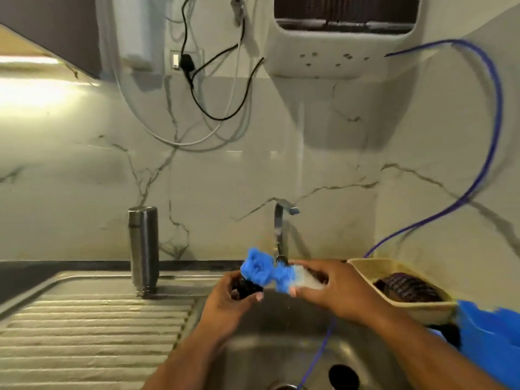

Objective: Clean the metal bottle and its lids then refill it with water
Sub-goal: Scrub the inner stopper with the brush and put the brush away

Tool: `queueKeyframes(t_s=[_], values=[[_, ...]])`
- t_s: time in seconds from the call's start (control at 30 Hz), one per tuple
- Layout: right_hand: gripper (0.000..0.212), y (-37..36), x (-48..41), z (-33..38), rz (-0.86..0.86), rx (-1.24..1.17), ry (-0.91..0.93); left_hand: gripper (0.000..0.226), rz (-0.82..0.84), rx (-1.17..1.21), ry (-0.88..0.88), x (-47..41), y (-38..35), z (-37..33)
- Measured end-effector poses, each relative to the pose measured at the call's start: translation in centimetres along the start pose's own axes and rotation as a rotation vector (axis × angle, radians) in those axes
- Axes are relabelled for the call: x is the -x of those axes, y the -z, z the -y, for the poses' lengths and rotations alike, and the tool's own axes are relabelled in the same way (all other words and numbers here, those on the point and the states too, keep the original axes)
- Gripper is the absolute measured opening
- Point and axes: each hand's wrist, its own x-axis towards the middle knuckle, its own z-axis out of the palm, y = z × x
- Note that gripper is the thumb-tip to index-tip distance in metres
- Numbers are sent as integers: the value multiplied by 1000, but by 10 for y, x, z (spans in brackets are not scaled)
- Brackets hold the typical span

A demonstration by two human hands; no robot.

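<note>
Here, over the stainless steel sink basin (270,342), the left hand (225,301) has its fingers curled round a small dark round lid (245,288). The right hand (336,289) pinches a frilly blue scrubbing pad (266,268) with a whitish foamy end between thumb and curled fingers, and the pad's blue end touches the top of the lid just below the chrome tap (279,229). The tall cylindrical steel bottle (143,249) stands on end on the ribbed steel drainboard (84,327) to the left, well apart from both hands, and a beige plastic basket (365,266) holding a dark scourer (408,287) sits at the basin's right.
</note>
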Motion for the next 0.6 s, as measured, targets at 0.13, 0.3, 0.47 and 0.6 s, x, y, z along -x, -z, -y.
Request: queueKeyframes(t_s=[0.13,0.3,0.47,0.6], values=[[48,-28,-12,-29,-47,-86,-26,57,-9,-41,-4,-16,-3,16],[49,-36,-13,-51,-36,-40,-1,54,13,-77,-10,-16,-5,29],[49,-37,-9,-58,-72,-52,8,58,33,-83,0,-13,-10,26],[51,-34,-6,-57,-73,-64,13,55,17,-95,-5,-8,-7,17]])
